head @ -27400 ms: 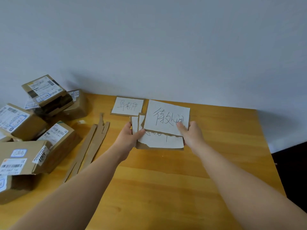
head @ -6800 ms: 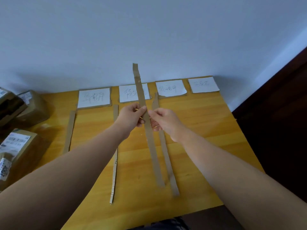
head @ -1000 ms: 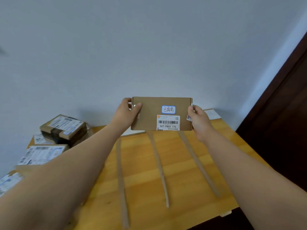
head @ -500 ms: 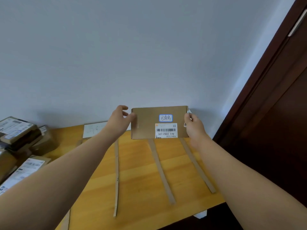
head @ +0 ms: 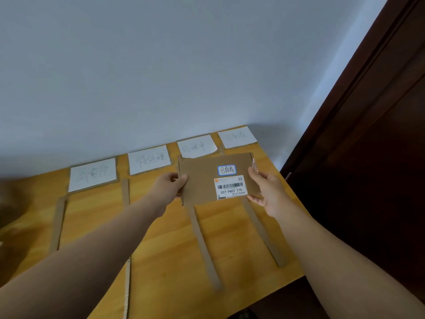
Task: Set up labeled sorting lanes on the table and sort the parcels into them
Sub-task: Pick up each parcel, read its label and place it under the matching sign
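Our left hand (head: 171,187) pinches the left edge of the parcel (head: 200,180). Our right hand (head: 266,192) holds the right edge, with fingers curled round it. The parcel is a flat brown box. Its white barcode sticker (head: 230,187) and little blue label (head: 227,170) face us. We hold it over the far right part of the yellow table (head: 161,249), just near of the third sign (head: 196,146) and the fourth sign (head: 236,137). It hides the far ends of the third strip (head: 203,247) and the fourth strip (head: 264,236). We cannot tell if it touches the table. To the left lie the first sign (head: 93,174), the second sign (head: 149,162), the first strip (head: 58,223) and the second strip (head: 125,192). A dark door (head: 368,157) stands on the right.
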The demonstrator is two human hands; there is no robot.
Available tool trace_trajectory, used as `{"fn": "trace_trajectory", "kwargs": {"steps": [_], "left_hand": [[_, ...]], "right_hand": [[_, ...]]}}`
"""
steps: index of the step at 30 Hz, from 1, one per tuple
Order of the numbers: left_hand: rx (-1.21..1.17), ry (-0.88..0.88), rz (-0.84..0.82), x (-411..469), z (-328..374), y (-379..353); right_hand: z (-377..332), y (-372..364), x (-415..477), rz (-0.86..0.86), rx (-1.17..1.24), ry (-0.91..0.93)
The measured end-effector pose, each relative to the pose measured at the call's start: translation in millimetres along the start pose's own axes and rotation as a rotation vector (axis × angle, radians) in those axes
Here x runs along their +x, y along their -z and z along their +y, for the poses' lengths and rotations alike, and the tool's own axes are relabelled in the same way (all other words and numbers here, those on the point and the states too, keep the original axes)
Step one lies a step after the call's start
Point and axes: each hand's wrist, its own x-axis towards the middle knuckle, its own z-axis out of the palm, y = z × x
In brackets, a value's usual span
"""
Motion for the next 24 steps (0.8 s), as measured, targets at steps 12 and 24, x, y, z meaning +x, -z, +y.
{"fn": "trace_trajectory", "kwargs": {"steps": [12,24], "left_hand": [[0.213,0.093,0.024,93,37,-111],[0.288,0.21,0.082,148,24,-151]], "right_hand": [[-39,66,133,0.005,-0.005,0.026],[-33,88,239,0.12,-0.123,-0.062]]}}
